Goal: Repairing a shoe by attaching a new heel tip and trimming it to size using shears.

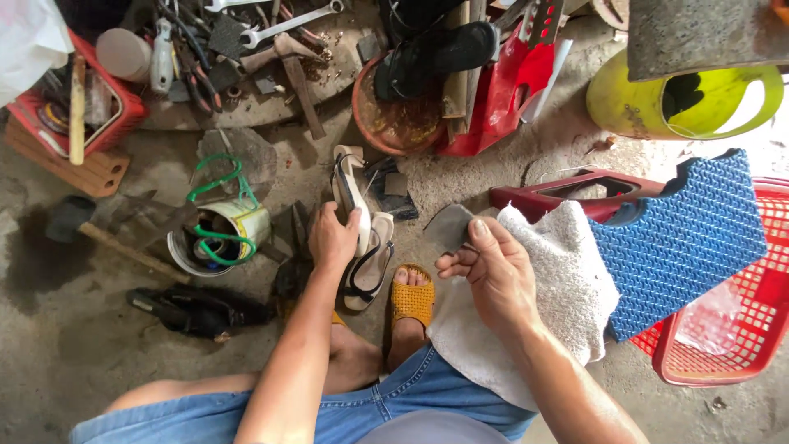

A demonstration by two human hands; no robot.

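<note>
- The pale sandal [352, 191] stands on end on the concrete floor [74, 337], just ahead of your knees; your left hand [330, 240] is closed around its lower part, thumb up against the sole.
- Your right hand [493, 275] pinches a flat grey piece [449, 228] between thumb and fingers, held up beside the sandal and not touching it.
- A second sandal [371, 265] lies against the first, next to your foot in the yellow slipper [412, 300]; I'd say nudge it aside so it cannot tip the one you hold.
- Keep the left grip low and firm, so the upper part of the sole stays open to the grey piece.
- My judgement: turn the piece until its outline matches the sole before pressing it on.
- The white towel [559, 288] on your right thigh is close by for wiping.
- The tin with green-handled tools [218, 234] sits just left of your left hand, within reach.
</note>
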